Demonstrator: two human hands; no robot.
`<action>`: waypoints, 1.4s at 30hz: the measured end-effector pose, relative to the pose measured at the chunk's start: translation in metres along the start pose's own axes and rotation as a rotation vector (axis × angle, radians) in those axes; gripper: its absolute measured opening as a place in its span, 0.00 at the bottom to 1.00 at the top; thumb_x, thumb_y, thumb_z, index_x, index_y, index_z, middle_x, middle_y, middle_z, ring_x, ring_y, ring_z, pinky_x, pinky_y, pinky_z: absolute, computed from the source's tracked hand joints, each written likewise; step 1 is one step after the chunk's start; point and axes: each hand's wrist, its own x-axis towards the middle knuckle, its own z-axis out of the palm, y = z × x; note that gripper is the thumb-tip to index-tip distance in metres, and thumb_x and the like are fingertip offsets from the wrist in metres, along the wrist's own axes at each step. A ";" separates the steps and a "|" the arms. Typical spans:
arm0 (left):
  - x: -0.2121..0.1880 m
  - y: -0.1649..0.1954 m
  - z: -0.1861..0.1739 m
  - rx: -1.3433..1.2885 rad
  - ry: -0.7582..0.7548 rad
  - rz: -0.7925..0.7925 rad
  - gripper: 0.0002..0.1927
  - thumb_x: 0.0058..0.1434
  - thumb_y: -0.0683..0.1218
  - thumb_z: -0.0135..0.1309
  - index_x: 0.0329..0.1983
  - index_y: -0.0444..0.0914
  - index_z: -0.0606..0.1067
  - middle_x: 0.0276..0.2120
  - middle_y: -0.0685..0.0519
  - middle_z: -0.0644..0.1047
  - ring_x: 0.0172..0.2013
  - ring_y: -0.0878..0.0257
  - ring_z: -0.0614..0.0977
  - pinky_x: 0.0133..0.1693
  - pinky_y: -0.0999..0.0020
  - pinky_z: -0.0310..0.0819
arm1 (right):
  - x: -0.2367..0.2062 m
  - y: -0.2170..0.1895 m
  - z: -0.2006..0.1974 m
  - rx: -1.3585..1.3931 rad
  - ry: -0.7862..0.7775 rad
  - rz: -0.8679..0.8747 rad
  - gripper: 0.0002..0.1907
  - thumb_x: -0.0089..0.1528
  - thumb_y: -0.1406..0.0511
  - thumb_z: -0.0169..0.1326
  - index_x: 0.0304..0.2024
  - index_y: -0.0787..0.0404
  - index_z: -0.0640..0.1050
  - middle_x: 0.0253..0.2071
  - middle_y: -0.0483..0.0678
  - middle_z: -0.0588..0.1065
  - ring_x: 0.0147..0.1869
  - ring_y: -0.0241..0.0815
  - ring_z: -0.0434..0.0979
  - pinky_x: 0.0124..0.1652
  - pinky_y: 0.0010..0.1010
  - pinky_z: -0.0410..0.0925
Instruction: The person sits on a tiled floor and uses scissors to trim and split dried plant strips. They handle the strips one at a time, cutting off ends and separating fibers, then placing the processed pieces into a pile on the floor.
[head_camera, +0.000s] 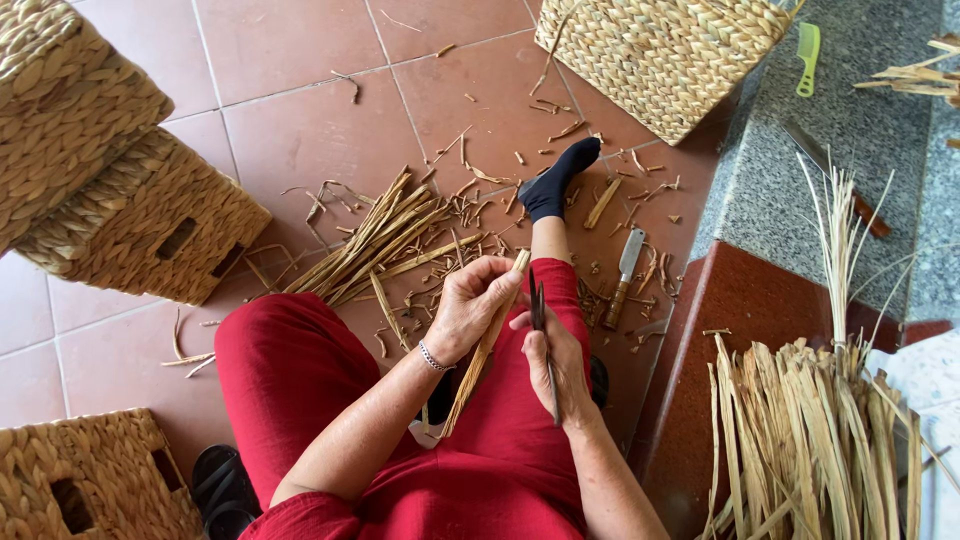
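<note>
While the left hand (472, 300) pinches the reed strip (485, 345), running near-to-far, the right hand (556, 362) grips a dark blade (541, 335) just right of it.

woven baskets (150, 225), green comb (806, 58), cleaver (623, 275)

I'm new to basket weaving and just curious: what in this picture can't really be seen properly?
All in the head view:
- Left hand: its palm side faces away; the grip on the dried reed strip is hidden.
- Dark tool in the right hand: too thin to identify.
- Woven baskets: cut off by the frame edges.
- Dried stalk bundle: cut off at the bottom.
</note>
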 end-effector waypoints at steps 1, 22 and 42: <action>-0.001 0.001 0.002 -0.026 -0.003 -0.020 0.10 0.70 0.44 0.54 0.48 0.33 0.78 0.34 0.58 0.79 0.35 0.73 0.80 0.39 0.77 0.77 | 0.003 -0.005 -0.003 -0.058 0.012 -0.026 0.33 0.69 0.46 0.41 0.65 0.62 0.72 0.41 0.45 0.77 0.34 0.34 0.72 0.34 0.25 0.68; -0.008 0.001 -0.003 -0.168 -0.121 -0.131 0.06 0.69 0.42 0.55 0.44 0.33 0.77 0.31 0.56 0.80 0.32 0.71 0.80 0.37 0.74 0.78 | 0.002 -0.010 0.005 -0.348 0.085 -0.086 0.29 0.73 0.48 0.32 0.49 0.62 0.77 0.31 0.52 0.79 0.32 0.47 0.81 0.35 0.39 0.73; -0.019 -0.008 -0.010 -0.083 -0.074 -0.150 0.09 0.71 0.44 0.53 0.47 0.33 0.77 0.33 0.57 0.78 0.33 0.74 0.76 0.37 0.78 0.74 | 0.018 0.014 0.001 0.203 0.204 0.259 0.19 0.71 0.57 0.49 0.44 0.66 0.81 0.22 0.39 0.65 0.23 0.31 0.60 0.23 0.28 0.55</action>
